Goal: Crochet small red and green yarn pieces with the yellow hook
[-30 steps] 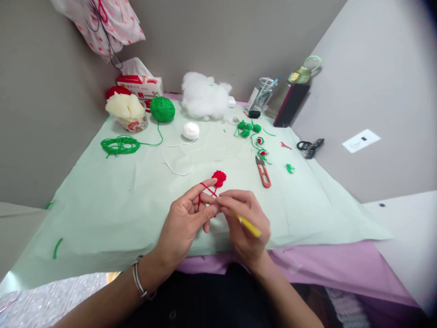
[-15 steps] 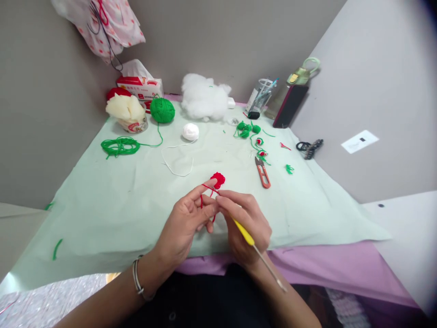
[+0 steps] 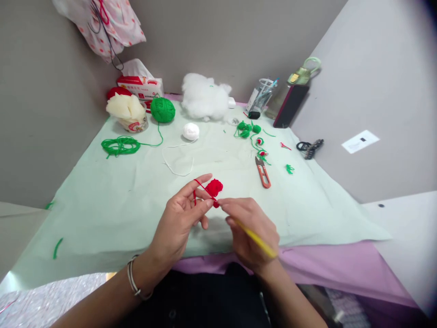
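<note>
My left hand (image 3: 180, 218) pinches a small red crochet piece (image 3: 214, 187), and a strand of red yarn (image 3: 201, 186) runs over its raised forefinger. My right hand (image 3: 251, 228) grips a crochet hook with a yellow handle (image 3: 257, 240); the hook's tip is at the red piece, hidden between my fingers. Both hands hover over the near middle of a pale green cloth (image 3: 102, 214).
Orange thread snips (image 3: 263, 172) lie right of the hands. Farther back sit small green crochet pieces (image 3: 246, 129), a white yarn ball (image 3: 190, 131), a green yarn ball (image 3: 162, 110), loose green yarn (image 3: 120, 146), white stuffing (image 3: 205, 96), a tissue box (image 3: 139, 85) and a pen cup (image 3: 261, 96).
The hook handle swung from pointing steeply down toward me to lying flatter to the right. Both hands shifted slightly, and the red piece sits a little lower by my fingertips.
</note>
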A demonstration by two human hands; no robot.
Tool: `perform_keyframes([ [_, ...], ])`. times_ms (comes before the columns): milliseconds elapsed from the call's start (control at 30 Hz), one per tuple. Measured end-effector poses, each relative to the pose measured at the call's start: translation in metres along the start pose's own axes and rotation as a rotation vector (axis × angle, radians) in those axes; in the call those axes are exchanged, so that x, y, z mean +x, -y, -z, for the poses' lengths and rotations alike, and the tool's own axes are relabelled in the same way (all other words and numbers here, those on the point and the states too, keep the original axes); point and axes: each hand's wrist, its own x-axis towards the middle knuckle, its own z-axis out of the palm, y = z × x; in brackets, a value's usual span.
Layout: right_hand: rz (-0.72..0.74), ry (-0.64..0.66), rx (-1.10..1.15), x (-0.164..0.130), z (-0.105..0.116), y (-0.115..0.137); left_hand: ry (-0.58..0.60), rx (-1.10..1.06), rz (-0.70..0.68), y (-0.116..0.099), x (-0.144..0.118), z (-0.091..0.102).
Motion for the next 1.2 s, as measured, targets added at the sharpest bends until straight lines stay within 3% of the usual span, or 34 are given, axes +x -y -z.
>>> perform_keyframes([
  [100,0.167,0.027,-0.180,-0.005,-0.003,-0.001,-0.012,-0.002,-0.012,0.000,0.001,-0.001],
  [267,0.129,0.006,-0.233,-0.008,-0.010,-0.006,0.099,-0.154,0.174,-0.003,0.003,0.001],
  [400,-0.104,-0.134,0.115,-0.003,-0.009,-0.007,0.132,-0.263,0.306,-0.003,0.005,0.005],
  [500,-0.312,-0.209,0.426,0.006,-0.009,-0.006,0.137,-0.222,0.252,-0.003,0.004,0.003],
  [600,-0.363,-0.180,0.512,0.012,-0.010,-0.006,0.175,-0.147,0.187,-0.004,0.002,-0.003],
  [733,-0.324,-0.146,0.403,0.011,-0.011,-0.003,0.153,-0.062,0.117,-0.003,0.001,-0.007],
  [833,-0.168,-0.097,0.164,0.004,-0.011,-0.001,0.094,-0.083,0.087,-0.001,0.002,-0.006],
  [933,-0.024,-0.069,-0.024,0.000,-0.009,-0.001,0.094,-0.170,0.166,0.001,0.004,-0.004],
  [1000,-0.118,-0.125,0.065,0.001,-0.006,-0.003,0.112,-0.221,0.243,0.001,0.006,-0.001],
  [1067,-0.295,-0.225,0.299,0.004,-0.004,-0.005,0.105,-0.250,0.265,0.000,0.006,0.002],
  [1200,-0.476,-0.241,0.675,0.010,-0.005,-0.007,0.097,-0.212,0.190,-0.001,0.003,0.000],
])
